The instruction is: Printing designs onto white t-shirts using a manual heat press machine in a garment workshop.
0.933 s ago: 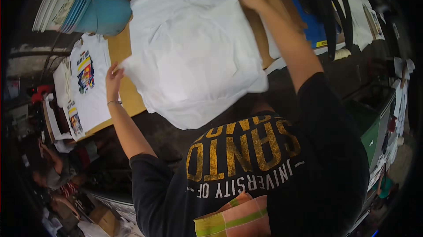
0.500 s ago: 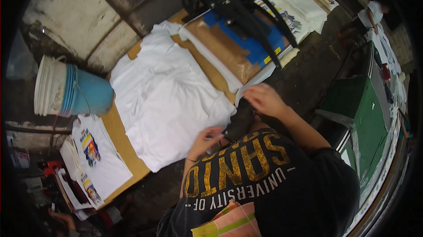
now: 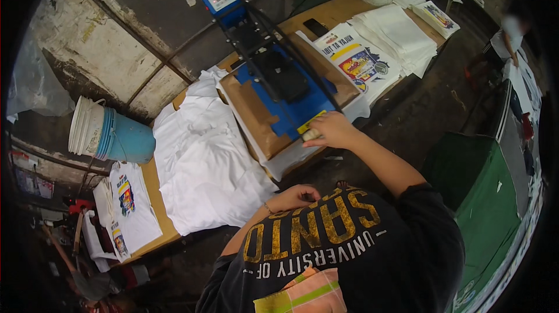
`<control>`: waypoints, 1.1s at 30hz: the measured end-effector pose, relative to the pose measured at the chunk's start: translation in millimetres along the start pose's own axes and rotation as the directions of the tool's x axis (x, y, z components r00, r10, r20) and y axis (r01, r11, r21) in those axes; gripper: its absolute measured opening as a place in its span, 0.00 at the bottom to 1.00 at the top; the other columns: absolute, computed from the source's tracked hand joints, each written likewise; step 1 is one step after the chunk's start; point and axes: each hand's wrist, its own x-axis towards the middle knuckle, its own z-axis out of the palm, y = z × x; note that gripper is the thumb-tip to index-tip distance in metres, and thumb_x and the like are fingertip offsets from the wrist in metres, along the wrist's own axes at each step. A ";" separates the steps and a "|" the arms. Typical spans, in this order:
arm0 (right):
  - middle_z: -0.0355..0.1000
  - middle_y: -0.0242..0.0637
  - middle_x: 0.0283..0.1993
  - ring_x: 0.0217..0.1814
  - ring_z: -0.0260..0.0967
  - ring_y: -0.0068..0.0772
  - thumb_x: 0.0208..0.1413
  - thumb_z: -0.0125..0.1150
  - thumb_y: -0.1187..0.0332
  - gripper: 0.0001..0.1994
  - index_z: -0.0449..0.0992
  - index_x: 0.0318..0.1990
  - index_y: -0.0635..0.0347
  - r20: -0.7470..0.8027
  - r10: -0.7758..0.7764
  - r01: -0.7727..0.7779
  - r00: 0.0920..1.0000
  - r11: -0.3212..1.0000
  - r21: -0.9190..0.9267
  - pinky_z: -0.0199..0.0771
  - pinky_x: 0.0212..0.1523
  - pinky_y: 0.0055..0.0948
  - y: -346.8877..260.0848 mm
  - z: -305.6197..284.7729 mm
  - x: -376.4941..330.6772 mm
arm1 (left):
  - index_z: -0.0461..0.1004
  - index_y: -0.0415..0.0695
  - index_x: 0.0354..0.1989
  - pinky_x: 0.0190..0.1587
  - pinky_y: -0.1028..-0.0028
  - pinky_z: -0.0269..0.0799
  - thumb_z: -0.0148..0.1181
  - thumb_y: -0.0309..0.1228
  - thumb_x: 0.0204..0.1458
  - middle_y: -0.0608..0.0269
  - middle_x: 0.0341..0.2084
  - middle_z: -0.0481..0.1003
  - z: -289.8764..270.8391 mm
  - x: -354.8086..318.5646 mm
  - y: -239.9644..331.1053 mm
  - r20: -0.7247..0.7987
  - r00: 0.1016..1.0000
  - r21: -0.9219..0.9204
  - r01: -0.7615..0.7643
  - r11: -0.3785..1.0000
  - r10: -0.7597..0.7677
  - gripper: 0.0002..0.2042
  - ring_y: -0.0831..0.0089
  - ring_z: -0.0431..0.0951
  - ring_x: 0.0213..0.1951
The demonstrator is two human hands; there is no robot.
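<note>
A person in a dark printed shirt leans over a long wooden workbench (image 3: 152,180). The right hand (image 3: 329,130) is clenched around a small pale object (image 3: 310,135) (too small to identify) at the near edge of a blue heat press (image 3: 279,89), which lies just beyond the knuckles with brown paper (image 3: 251,116) over its platen. The left hand (image 3: 296,196) is loosely curled and holds nothing, resting close to the chest. A rumpled white T-shirt (image 3: 204,164) lies flat on the bench just beyond and to the left of that hand. Farther left are stacked buckets (image 3: 110,137); printed shirts (image 3: 361,63) lie beyond the right hand.
</note>
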 end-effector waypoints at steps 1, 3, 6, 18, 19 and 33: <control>0.73 0.40 0.27 0.33 0.72 0.44 0.46 0.54 0.37 0.29 0.75 0.25 0.59 0.028 -0.045 0.045 0.999 0.999 0.031 0.70 0.36 0.38 -5.7 7.9 13.4 | 0.73 0.37 0.37 0.46 0.76 0.65 0.62 0.24 0.46 0.64 0.36 0.72 -0.8 3.7 -0.2 -0.015 1.000 0.005 -0.010 1.000 0.010 0.10 0.76 0.70 0.40; 0.73 0.40 0.25 0.31 0.72 0.43 0.46 0.53 0.35 0.30 0.75 0.25 0.59 0.076 -0.014 0.011 0.997 0.999 0.037 0.70 0.34 0.38 -22.8 26.6 28.9 | 0.73 0.38 0.36 0.45 0.75 0.64 0.63 0.25 0.45 0.65 0.35 0.72 4.4 5.5 -2.4 -0.023 1.000 -0.009 -0.016 1.000 0.016 0.10 0.76 0.70 0.39; 0.73 0.40 0.23 0.27 0.73 0.43 0.46 0.50 0.34 0.32 0.75 0.24 0.59 0.018 -0.048 0.047 0.999 0.998 0.036 0.71 0.29 0.38 -41.0 44.3 46.8 | 0.74 0.36 0.40 0.40 0.79 0.67 0.60 0.18 0.47 0.66 0.35 0.72 14.1 3.4 -2.6 -0.040 0.996 -0.007 -0.080 0.997 0.080 0.11 0.81 0.71 0.37; 0.76 0.44 0.28 0.34 0.75 0.45 0.42 0.59 0.39 0.27 0.78 0.29 0.57 0.418 -0.166 0.151 0.893 0.986 0.069 0.74 0.34 0.39 -49.5 24.3 80.1 | 0.73 0.37 0.33 0.37 0.74 0.71 0.57 0.22 0.46 0.62 0.29 0.75 44.9 5.9 67.7 -0.475 0.872 0.370 0.079 0.926 0.116 0.06 0.73 0.76 0.34; 0.76 0.44 0.28 0.34 0.75 0.45 0.42 0.59 0.39 0.27 0.78 0.29 0.57 0.424 -0.172 0.156 0.889 0.985 0.071 0.74 0.34 0.39 -48.2 25.9 82.1 | 0.74 0.38 0.29 0.35 0.72 0.72 0.55 0.24 0.46 0.59 0.27 0.75 40.0 7.2 77.6 -0.657 0.750 0.035 0.130 0.991 -0.075 0.04 0.70 0.76 0.30; 0.74 0.36 0.47 0.50 0.70 0.34 0.44 0.61 0.57 0.18 0.76 0.43 0.51 0.651 -0.188 0.146 0.735 0.982 0.119 0.69 0.51 0.34 -41.2 75.3 124.6 | 0.75 0.34 0.43 0.47 0.63 0.69 0.45 0.38 0.49 0.40 0.42 0.74 -164.3 88.7 75.3 -0.776 0.519 0.133 0.691 0.711 -0.359 0.21 0.50 0.76 0.45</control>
